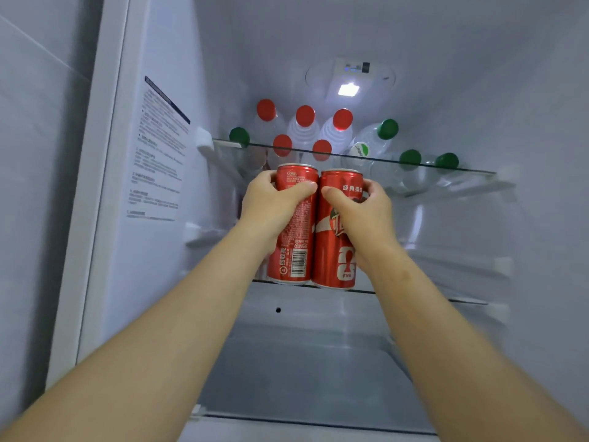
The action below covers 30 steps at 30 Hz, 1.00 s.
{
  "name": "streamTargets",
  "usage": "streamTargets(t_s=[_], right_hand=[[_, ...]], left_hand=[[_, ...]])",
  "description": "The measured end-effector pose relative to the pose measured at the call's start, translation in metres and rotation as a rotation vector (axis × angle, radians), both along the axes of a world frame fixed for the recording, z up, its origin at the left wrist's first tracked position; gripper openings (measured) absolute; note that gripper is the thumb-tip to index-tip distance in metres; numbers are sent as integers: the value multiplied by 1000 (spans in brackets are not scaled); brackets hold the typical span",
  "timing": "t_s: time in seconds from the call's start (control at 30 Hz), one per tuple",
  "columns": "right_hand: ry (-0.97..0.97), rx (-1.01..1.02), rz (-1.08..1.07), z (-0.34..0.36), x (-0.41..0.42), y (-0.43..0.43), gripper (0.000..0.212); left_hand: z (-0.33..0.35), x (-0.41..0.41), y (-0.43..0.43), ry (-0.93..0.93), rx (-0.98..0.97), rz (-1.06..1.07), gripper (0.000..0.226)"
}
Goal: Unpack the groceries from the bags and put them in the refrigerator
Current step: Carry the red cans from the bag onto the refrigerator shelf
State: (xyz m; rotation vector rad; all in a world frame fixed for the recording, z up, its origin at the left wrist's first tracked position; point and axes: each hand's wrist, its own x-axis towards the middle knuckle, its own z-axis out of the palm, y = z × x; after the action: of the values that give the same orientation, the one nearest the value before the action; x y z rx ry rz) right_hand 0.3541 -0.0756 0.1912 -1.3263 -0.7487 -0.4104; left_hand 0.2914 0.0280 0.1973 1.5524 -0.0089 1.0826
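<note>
Both my arms reach into the open refrigerator. My left hand (271, 202) grips a tall red cola can (294, 237) near its top. Beside it, my right hand (363, 208) grips a second red cola can (331, 260) the same way. The two cans stand upright, touching side by side, with their bases at the front edge of the middle glass shelf (414, 296). I cannot tell whether they rest on it or hang just above it.
The upper glass shelf (462, 169) carries several lying water bottles, some with red caps (305, 115) and some with green caps (388, 129). A lamp (348, 89) glows in the ceiling. The left wall bears a printed label (159, 154). A lower shelf (302, 371) lies below.
</note>
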Motion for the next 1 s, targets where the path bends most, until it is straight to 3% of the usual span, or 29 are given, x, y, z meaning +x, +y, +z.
streamTargets(t_s=[0.47, 0.57, 0.7, 1.0], right_hand=[[34, -34, 35, -5, 37, 1, 49], [4, -103, 93, -9, 35, -10, 51], [21, -226, 87, -18, 38, -23, 75], [109, -281, 79, -19, 49, -15, 63]], left_hand=[[-7, 39, 5, 29, 40, 5, 45], [-11, 35, 7, 65, 104, -9, 60], [-26, 28, 16, 132, 239, 112, 93], [-28, 36, 21, 226, 329, 189, 67]])
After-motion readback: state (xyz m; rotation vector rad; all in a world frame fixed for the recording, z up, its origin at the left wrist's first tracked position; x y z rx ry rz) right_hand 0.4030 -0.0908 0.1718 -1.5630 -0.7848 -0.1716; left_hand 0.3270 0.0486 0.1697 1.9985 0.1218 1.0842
